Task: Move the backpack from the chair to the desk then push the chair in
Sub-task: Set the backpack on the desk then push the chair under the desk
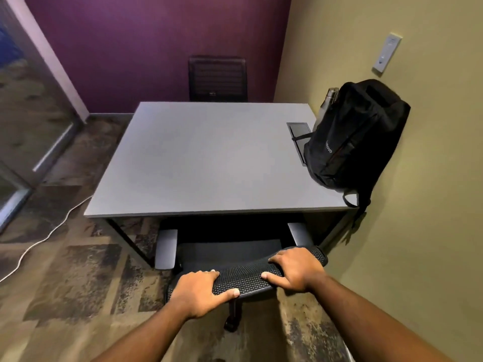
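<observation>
Trailing across the carpet at far left: 1 white cable (49, 231), well clear of the chair's path. Gripping the left end of the mesh backrest top: left hand (201, 291), fingers curled over the rim and thumb along the near edge, closed on it, probably for an even push. Sliding under the desk (198, 158): 1 office chair (243, 262), seat partly beneath the near edge, 2 grey armrests flanking it. Clamping the right end of the same rim: right hand (295, 270), likewise wrapped shut. Standing upright on the desk's right side, leaning against the wall for support: 1 black backpack (355, 137), 1 bottle in its side pocket. Waiting at the far edge: 1 second chair (218, 79).
</observation>
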`<control>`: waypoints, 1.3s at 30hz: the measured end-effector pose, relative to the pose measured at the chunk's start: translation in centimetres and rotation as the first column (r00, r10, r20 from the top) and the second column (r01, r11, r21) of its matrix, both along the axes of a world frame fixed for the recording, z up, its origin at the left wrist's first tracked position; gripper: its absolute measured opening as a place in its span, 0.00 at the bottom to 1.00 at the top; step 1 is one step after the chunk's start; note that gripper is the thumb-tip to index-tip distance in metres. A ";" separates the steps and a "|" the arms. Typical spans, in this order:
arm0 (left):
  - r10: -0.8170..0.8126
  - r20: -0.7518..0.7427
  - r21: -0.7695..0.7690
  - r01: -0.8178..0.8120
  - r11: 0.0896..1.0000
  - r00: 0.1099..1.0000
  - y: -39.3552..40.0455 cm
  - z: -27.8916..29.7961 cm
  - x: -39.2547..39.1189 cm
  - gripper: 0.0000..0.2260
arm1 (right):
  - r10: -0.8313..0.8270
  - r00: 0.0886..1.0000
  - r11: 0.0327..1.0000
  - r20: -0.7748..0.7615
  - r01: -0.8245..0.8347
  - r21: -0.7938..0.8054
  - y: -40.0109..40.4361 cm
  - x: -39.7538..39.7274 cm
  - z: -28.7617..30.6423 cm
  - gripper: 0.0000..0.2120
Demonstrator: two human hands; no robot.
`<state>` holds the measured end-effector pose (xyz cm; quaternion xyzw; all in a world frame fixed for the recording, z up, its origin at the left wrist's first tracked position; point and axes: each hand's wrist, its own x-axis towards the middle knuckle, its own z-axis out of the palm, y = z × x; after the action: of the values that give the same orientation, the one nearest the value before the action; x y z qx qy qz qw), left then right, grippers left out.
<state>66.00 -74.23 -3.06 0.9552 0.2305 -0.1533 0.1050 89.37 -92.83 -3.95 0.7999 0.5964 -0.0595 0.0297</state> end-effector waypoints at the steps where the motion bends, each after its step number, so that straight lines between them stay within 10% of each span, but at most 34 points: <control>1: 0.016 0.031 0.030 -0.017 0.999 0.999 -0.5 0.0 0.2 0.47 | 0.021 1.000 1.000 -0.001 -0.021 0.008 0.0 0.7 0.1 0.49; 39: -0.116 0.129 0.081 0.106 0.991 0.985 15.6 -1.2 9.8 0.43 | -0.149 0.989 0.988 0.019 0.148 0.052 13.0 7.4 -0.4 0.43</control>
<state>75.85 -58.65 -4.25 0.9779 0.1749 -0.0862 0.0759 96.73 -79.86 -4.35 0.8432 0.5362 -0.0372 0.0117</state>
